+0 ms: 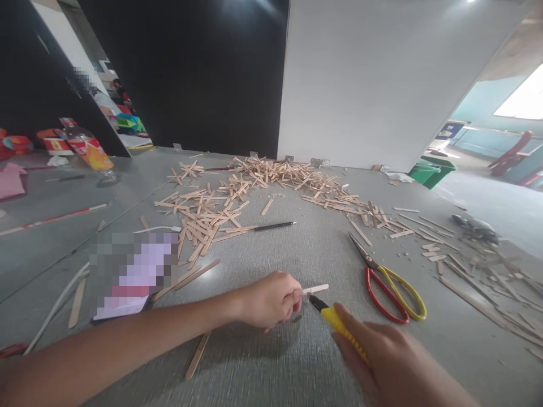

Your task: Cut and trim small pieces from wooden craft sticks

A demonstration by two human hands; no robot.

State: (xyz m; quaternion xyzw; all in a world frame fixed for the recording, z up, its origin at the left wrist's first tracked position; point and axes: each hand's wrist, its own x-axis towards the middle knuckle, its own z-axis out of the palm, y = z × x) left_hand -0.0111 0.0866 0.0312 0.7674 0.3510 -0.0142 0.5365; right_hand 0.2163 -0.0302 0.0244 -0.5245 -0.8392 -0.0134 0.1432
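Observation:
My left hand (275, 299) is closed around a small wooden craft stick (319, 289), whose rounded end sticks out to the right of the fingers. In my right hand (377, 350) is a yellow utility knife (341, 329), its dark tip close to the stick; I cannot tell whether the blade touches it. Just right of the knife lie scissors (373, 265) with one red and one yellow handle. A black pen (275, 225) rests on the table beyond my hands. Another craft stick (197, 356) lies partly under my left forearm.
Heaps of craft sticks (292, 172) spread along the back and left of the grey table (254, 254). A phone (131, 277) with a white cable lies at left. Wood scraps (479, 277) cover the right side. A bottle (87, 144) stands far left; black and grey panels rise behind.

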